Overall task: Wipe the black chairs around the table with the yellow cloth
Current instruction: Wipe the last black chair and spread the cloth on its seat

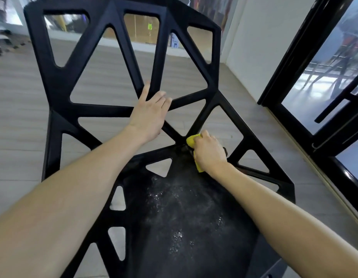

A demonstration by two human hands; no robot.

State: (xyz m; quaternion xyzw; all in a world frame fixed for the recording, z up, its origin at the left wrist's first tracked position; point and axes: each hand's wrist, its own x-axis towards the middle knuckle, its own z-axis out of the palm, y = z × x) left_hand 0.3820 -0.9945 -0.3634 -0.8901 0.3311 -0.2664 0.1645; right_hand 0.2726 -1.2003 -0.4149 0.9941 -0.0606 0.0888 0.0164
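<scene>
A black chair point(59, 81) with an openwork back of triangular holes fills the view. Its solid seat shows pale dust specks. My left hand point(149, 114) lies on the bars where the back meets the seat, fingers curled over a bar. My right hand point(209, 152) is closed on the yellow cloth point(191, 141) and presses it against the junction of bars at the seat's rear right. Most of the cloth is hidden under the hand; a bit shows at the wrist side too.
Grey wood-look floor point(19, 127) lies under and around the chair. A black-framed glass door point(322, 109) stands close on the right, beside a white wall point(260, 37). Small dark objects lie on the floor at far left.
</scene>
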